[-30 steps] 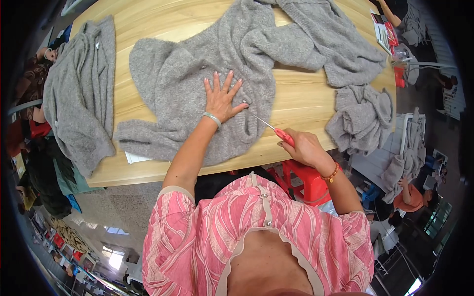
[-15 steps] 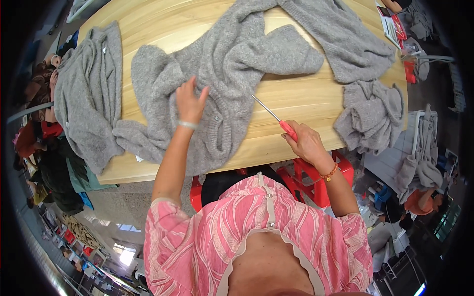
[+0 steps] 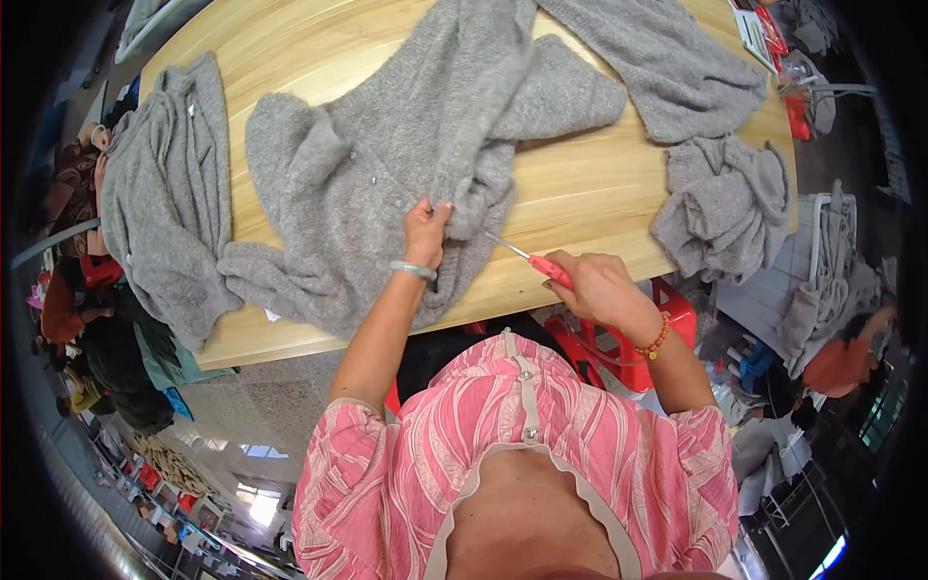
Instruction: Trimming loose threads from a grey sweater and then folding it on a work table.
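A grey knitted cardigan (image 3: 319, 222) lies spread and rumpled across the middle of the wooden table. My left hand (image 3: 423, 239) pinches a fold of it near the table's front edge. In my right hand (image 3: 601, 287) is a red-handled tool (image 3: 551, 270) with a thin metal shaft, held by its handle. The shaft points up and left, and its tip reaches the cardigan's edge just right of my left hand. Whether the tip goes into the knit cannot be made out.
More grey knitwear lies on the table (image 3: 580, 193): a hanging pile (image 3: 169, 193) at the left edge, a flat piece (image 3: 667, 77) at the far right and a bunched one (image 3: 725, 208) below it. Red stools (image 3: 667, 319) stand under the front edge. Other people sit at both sides.
My left hand has moved right and nearer, from lying spread on the cardigan to gripping a fold. The upper part of the cardigan has shifted, and the tool has come slightly nearer.
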{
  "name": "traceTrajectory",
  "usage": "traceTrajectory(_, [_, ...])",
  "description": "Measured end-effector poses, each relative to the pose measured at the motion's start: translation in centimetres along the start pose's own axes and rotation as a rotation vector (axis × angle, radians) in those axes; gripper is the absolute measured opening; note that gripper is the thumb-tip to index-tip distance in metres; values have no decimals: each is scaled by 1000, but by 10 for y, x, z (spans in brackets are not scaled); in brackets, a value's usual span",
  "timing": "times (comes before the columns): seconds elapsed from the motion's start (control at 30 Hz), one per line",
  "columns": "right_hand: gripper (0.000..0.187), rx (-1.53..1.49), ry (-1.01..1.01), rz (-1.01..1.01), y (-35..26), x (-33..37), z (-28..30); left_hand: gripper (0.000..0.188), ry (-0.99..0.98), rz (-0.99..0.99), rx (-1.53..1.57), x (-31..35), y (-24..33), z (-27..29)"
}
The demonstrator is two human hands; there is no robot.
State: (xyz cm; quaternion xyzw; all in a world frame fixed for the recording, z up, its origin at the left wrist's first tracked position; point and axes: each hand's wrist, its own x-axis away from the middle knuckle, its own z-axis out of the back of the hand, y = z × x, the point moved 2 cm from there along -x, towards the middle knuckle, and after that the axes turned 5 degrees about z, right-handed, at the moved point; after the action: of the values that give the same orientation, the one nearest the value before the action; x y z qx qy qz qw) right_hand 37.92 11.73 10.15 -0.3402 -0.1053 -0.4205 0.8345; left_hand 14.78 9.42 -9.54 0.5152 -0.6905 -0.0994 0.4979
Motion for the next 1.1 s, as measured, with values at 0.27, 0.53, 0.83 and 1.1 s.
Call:
traceTrajectory(0.27, [27, 52, -8, 17, 6, -21, 1, 18, 144, -155, -110, -21, -12, 12])
traceTrajectory(0.53, [27, -33, 186, 30, 29, -4, 13, 43, 317, -581, -871, -13, 58, -54])
traceTrajectory(0.83, [25, -13, 89, -90, 40, -3, 34, 17, 195, -594, -913, -69, 28, -77])
traceTrajectory(1.1, [27, -71, 310, -83, 79, 12, 48, 47, 159, -838, -1091, -58, 67, -151])
